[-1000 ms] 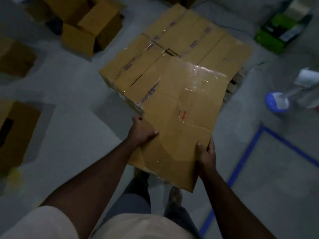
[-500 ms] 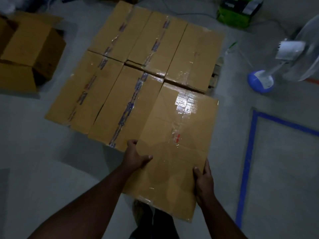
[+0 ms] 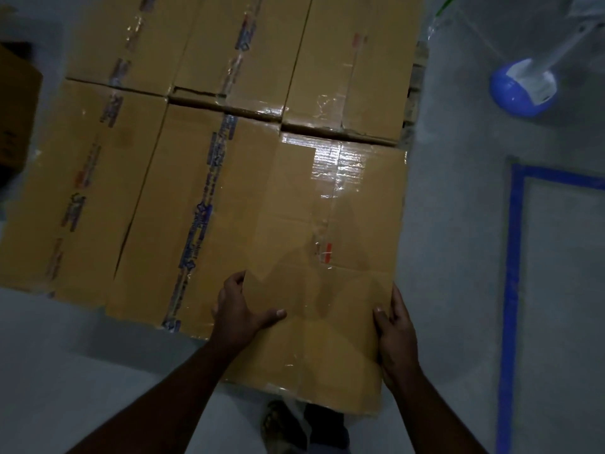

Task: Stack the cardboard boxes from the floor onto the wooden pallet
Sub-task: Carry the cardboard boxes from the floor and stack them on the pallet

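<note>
Head view: both hands (image 3: pixel 397 339) grip a taped cardboard box (image 3: pixel 330 257)

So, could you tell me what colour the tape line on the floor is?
Blue; the tape line shows in the head view.

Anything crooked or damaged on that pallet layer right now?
Yes: the held box overhangs the near edge, not yet flush with its neighbours. The middle back box has a torn, gaping near edge. Otherwise the rows look square.
</note>
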